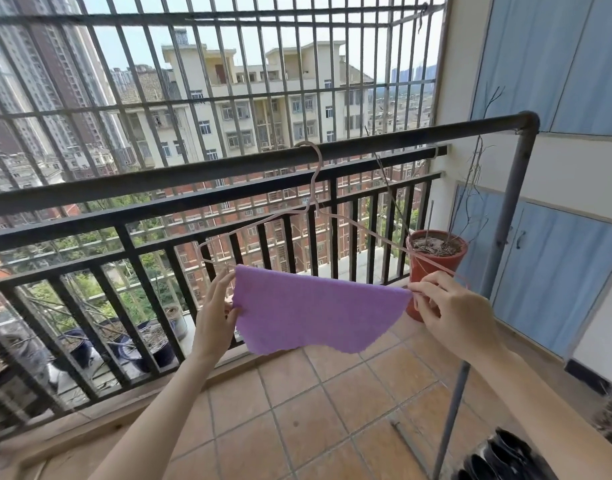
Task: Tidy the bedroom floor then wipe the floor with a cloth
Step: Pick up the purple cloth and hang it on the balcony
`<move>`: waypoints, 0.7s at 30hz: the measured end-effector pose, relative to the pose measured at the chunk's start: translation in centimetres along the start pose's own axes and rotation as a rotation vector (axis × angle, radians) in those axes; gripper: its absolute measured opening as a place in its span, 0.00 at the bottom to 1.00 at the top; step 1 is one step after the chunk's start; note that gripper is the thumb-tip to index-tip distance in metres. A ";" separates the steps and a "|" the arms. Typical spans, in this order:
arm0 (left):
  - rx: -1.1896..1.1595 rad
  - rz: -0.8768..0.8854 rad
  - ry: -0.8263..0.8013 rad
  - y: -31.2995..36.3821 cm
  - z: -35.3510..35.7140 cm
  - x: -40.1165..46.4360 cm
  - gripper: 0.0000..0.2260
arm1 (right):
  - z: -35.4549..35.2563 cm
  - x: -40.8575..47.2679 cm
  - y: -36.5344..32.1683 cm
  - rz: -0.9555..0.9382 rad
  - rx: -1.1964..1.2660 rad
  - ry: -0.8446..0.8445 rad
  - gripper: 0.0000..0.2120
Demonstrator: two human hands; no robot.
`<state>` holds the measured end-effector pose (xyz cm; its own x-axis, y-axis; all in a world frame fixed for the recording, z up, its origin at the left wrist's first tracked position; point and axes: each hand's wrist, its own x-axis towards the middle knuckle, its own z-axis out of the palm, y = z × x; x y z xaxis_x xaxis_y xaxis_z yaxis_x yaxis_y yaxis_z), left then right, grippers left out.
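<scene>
A purple cloth (315,313) hangs draped over the bottom bar of a thin pink wire hanger (315,188). The hanger's hook sits on a dark drying rail (367,147) on a balcony. My left hand (216,313) holds the cloth's left edge, thumb in front and fingers behind. At the cloth's right corner my right hand (453,306) pinches the fabric together with the hanger's bar. The cloth's lower edge hangs loose above the tiled floor (297,420).
A black balcony railing (124,233) and window bars stand just beyond the hanger. An orange plant pot (432,265) with dry twigs sits at the right. The drying rack's grey upright (505,216) rises near blue cabinet doors (547,275). Dark pots (152,344) line the ledge at left.
</scene>
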<state>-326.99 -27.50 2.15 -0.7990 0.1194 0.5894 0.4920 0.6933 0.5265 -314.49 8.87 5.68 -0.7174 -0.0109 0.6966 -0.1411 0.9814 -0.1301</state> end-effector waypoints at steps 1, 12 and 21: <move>-0.007 -0.023 0.010 0.0 -0.1 0.0 0.29 | 0.0 0.0 0.0 -0.010 0.004 0.005 0.08; -0.107 -0.260 0.163 -0.5 0.3 -0.3 0.18 | 0.0 -0.4 0.4 -0.051 0.042 0.026 0.11; -0.533 -0.696 0.311 2.7 2.0 -6.6 0.09 | -0.4 -3.0 -0.8 -0.063 0.199 0.166 0.09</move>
<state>-321.01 -25.00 -1.53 -0.8832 -0.4500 0.1320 0.0920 0.1098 0.9897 -311.94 8.20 3.94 -0.5834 -0.0232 0.8118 -0.3252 0.9226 -0.2074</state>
